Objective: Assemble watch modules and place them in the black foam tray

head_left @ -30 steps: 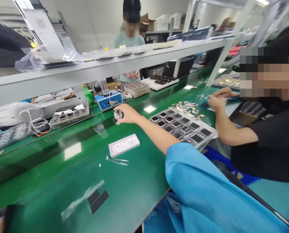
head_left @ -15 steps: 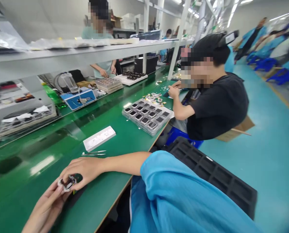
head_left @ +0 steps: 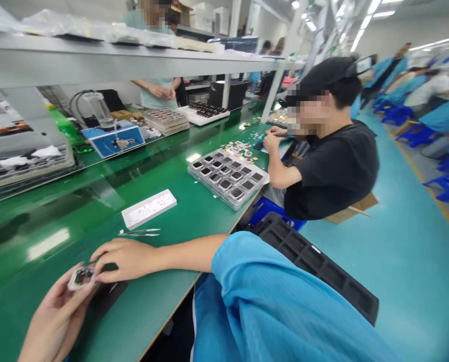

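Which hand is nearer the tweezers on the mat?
Right. The right hand lies just below the tweezers; the left hand is farther down-left, at the small part.

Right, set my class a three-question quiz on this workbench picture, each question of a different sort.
1. True or false: both of the person's hands are on the small framed part.
2. What lies on the green bench between the right hand and the white strip?
A. scissors
B. tweezers
C. a pen
3. What sits in front of the co-worker in the black shirt?

Key
1. True: the left hand holds it from below and the right hand's fingertips touch it.
2. B.
3. A stack of clear trays with dark square parts.
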Demonstrator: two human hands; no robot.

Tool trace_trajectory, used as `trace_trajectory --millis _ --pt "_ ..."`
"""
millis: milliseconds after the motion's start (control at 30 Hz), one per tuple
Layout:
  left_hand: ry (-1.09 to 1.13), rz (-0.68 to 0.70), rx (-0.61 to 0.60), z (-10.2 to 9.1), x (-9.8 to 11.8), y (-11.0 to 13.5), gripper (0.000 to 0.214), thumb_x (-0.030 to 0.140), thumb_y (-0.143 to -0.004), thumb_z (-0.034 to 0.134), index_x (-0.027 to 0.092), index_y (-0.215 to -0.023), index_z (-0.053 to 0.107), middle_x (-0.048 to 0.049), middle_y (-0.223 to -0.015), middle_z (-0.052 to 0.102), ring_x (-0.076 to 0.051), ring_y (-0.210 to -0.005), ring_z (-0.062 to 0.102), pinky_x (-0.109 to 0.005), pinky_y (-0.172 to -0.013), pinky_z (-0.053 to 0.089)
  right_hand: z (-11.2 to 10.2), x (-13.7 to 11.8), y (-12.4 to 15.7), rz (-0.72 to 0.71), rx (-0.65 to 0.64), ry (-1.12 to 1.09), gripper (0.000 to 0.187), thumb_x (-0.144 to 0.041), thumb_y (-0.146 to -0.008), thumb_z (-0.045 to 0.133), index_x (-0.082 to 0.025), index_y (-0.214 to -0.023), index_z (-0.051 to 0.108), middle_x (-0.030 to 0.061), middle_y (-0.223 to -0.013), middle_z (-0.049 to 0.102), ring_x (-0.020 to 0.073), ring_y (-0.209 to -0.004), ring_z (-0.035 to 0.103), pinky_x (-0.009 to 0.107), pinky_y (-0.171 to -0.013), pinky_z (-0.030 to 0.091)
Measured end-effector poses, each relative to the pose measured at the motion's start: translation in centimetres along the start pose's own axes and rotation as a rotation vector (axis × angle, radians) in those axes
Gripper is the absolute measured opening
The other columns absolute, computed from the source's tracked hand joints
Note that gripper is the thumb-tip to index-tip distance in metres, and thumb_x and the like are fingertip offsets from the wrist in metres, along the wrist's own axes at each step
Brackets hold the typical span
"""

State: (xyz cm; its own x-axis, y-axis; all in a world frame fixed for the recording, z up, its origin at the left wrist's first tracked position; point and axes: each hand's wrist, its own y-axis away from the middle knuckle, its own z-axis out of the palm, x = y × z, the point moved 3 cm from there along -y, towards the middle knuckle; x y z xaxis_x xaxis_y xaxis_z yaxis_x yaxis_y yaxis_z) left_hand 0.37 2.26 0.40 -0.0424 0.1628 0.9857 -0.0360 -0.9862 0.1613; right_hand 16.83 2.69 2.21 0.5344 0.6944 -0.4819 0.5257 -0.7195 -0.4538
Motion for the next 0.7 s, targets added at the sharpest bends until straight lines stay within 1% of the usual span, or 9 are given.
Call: trace_trajectory --millis 67,100,200,300,467,533,700 --pt "0.084 -0.058 0.016 0.6 0.2 0.5 0.069 0.025 -0.034 0.093 0.023 -0.099 0.069 0.0024 -0.091 0.073 -0.013 -0.079 0.066 -0.013 -0.069 0.056 0.2 0.1 0.3 0.034 0.027 -0.054 0.011 -0.027 -0.088 0.065 -0.017 -0.091 0.069 0.0066 -0.118 0.067 0.0151 -0.114 0.061 0.025 -0.105 0.04" --pt "0.109 -0.057 0.017 0.8 0.2 0.6 0.068 0.023 -0.034 0.093 0.022 -0.098 0.068 0.002 -0.091 0.072 -0.012 -0.08 0.066 -0.012 -0.071 0.055 0.3 0.1 0.4 0.05 0.04 -0.083 0.01 -0.026 -0.087 0.065 -0.017 -0.089 0.069 0.0064 -0.115 0.069 0.0153 -0.111 0.062 0.024 -0.104 0.042" --pt "0.094 0.039 0.012 0.8 0.3 0.8 0.06 0.022 -0.039 0.092 0.019 -0.093 0.067 -0.0004 -0.093 0.071 -0.012 -0.086 0.065 -0.015 -0.078 0.054 0.6 0.3 0.6 0.094 0.07 -0.159 0.004 -0.022 -0.084 0.066 -0.018 -0.085 0.068 0.0046 -0.107 0.072 0.0143 -0.105 0.066 0.023 -0.1 0.045" --pt "0.083 0.101 0.006 0.4 0.0 0.7 0.056 0.023 -0.041 0.092 0.019 -0.09 0.066 -0.0008 -0.093 0.07 -0.012 -0.088 0.064 -0.016 -0.08 0.054 0.9 0.2 0.8 0.103 0.104 -0.213 0.003 -0.019 -0.081 0.067 -0.019 -0.083 0.069 0.0039 -0.105 0.073 0.0134 -0.102 0.067 0.021 -0.098 0.047" --pt "0.093 0.135 -0.018 0.3 -0.6 0.5 0.055 0.025 -0.045 0.092 0.019 -0.092 0.065 -0.0008 -0.096 0.069 -0.013 -0.089 0.064 -0.019 -0.081 0.054 1.0 0.1 0.9 0.07 0.16 -0.225 0.007 -0.016 -0.081 0.064 -0.016 -0.08 0.071 0.006 -0.1 0.075 0.0141 -0.1 0.069 0.021 -0.097 0.048" --pt "0.087 0.146 -0.026 0.3 -0.8 0.3 0.055 0.026 -0.046 0.092 0.019 -0.093 0.064 -0.0014 -0.097 0.069 -0.013 -0.09 0.064 -0.02 -0.082 0.053 0.9 0.1 0.8 0.06 0.163 -0.235 0.008 -0.016 -0.081 0.064 -0.016 -0.08 0.071 0.0065 -0.1 0.075 0.0144 -0.099 0.069 0.022 -0.096 0.048" --pt "0.058 0.198 -0.032 0.2 -1.1 0.1 0.056 0.025 -0.048 0.091 0.019 -0.096 0.064 -0.0014 -0.098 0.068 -0.014 -0.093 0.064 -0.023 -0.086 0.052 0.8 0.2 0.7 0.074 0.157 -0.251 0.006 -0.015 -0.08 0.064 -0.018 -0.077 0.07 0.0045 -0.099 0.074 0.0139 -0.098 0.069 0.022 -0.095 0.049"
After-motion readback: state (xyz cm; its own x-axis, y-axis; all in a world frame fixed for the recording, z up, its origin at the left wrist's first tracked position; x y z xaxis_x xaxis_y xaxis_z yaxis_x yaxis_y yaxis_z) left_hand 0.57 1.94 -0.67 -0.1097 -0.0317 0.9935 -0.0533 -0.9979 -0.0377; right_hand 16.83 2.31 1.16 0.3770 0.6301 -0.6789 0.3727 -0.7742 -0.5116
